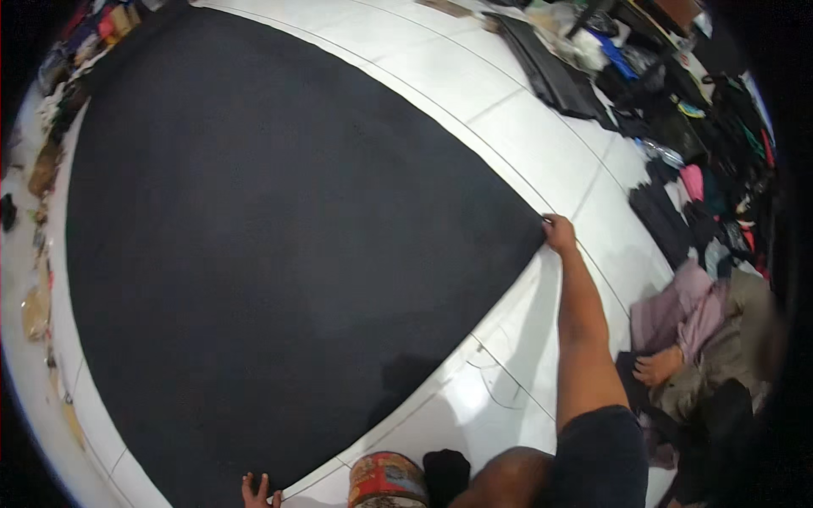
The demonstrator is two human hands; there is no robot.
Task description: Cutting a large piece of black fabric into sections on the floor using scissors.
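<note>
A large sheet of black cloth lies spread over the white tiled floor. At its right corner, my right hand is closed on the cloth, the arm stretched out. My left hand rests at the near edge of the sheet, low in the view. Its fingers are spread on the cloth; the rest of the hand is cut off by the picture's rim. A red and yellow round tin stands close to me, just off the cloth's near edge, beside my knee.
Clothes and bags are heaped along the right side, with a folded black piece at the top. What looks like another person's bare foot shows near mauve fabric. Scraps line the left side. White tiles border the cloth.
</note>
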